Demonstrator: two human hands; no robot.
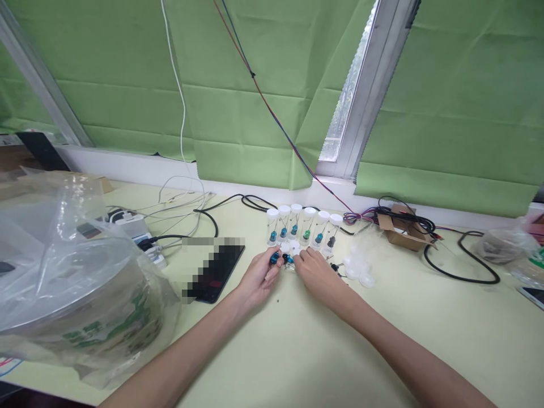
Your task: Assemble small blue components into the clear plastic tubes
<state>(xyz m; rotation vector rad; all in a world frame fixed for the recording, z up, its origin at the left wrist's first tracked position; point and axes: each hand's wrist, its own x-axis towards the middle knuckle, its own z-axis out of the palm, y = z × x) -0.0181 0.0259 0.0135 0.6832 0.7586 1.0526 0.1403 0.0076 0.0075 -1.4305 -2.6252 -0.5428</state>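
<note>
The blue piece (274, 258) sat pinched in the left hand (260, 276), out over the table (289, 354)! The right hand (318, 273) curled close by, its grip hidden. Behind, six capped vials (306, 229) stood loaded, seemingly done; rightward, loose dark pieces (335, 268) and white lids (356, 268) looked yet unused.

Soft light, brightest at the window gap (339, 133), casts faint shadows on the table (323, 357), with wide-angle stretching toward the edges and pixelation over part of the phone (225, 271).

Anything held in the bare right hand (318, 274) is hidden; the round, plastic-bagged white container (96, 309) is cropped at left.
</note>
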